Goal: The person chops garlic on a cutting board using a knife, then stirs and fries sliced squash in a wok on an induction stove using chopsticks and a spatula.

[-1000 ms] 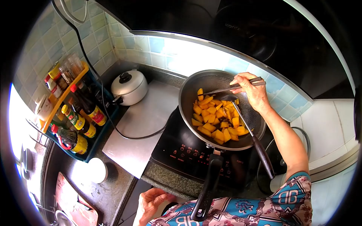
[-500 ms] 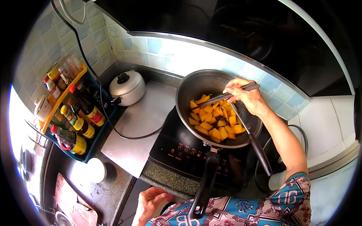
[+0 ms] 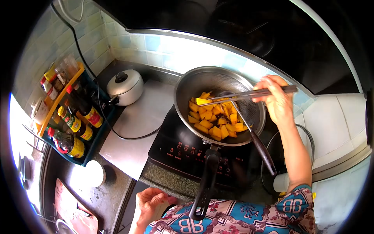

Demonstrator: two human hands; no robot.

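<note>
Along the worktop's [image 3: 167, 180] left side stands a rack [image 3: 62, 102] of bottles, with a white lidded pot [image 3: 130, 91] near the back left corner. Just off the front edge, my left hand [image 3: 150, 202] is half curled; I cannot tell whether it holds anything. Further right, orange chunks [image 3: 216, 117] lie in the pan [image 3: 198, 82], a dark-handled utensil [image 3: 263, 152] across its rim. My right hand [image 3: 277, 100] grips chopsticks [image 3: 249, 94], one chunk at their tips.

Bright light [image 3: 194, 55] washes pale tiled walls [image 3: 153, 43] above a dark countertop [image 3: 168, 180].
</note>
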